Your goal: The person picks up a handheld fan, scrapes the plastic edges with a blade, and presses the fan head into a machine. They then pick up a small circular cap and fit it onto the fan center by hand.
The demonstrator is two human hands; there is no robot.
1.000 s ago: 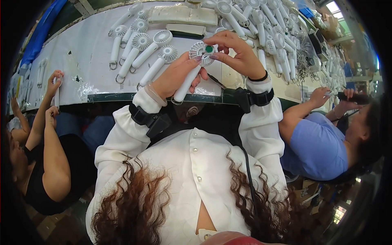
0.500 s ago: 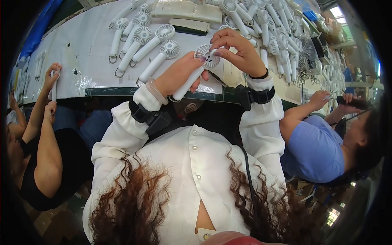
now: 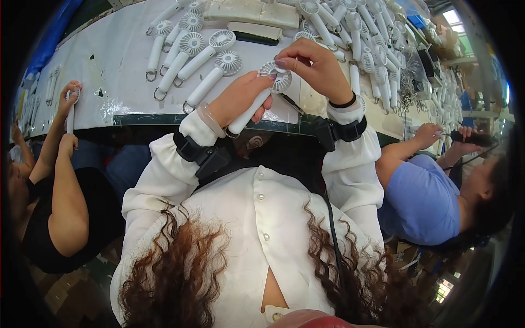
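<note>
Slanting across the near edge of the table (image 3: 131,98), a white handheld fan (image 3: 247,113) is held, head pointed toward the far edge. Its handle is wrapped by the left hand (image 3: 238,99), thumb pressed near the base of the head. The head is reached by the bent fingertips of the right hand (image 3: 317,68), thumb and fingers brought close; whether anything is pinched between them cannot be told. A thin dark tool (image 3: 292,104) is laid just beside, by the near edge. Left of the held fan, a loose group of white fans (image 3: 202,82) is spread. Farther back, a cream block (image 3: 251,13) and a dark-edged white case (image 3: 254,31) are set. Toward the right end, more fans (image 3: 377,57) are heaped, metal rings (image 3: 410,101) strewn alongside. Left end: another fan (image 3: 70,117) is held by a co-worker (image 3: 68,218). Right end: a dark-handled tool (image 3: 473,138) is gripped by a second co-worker (image 3: 426,202).
</note>
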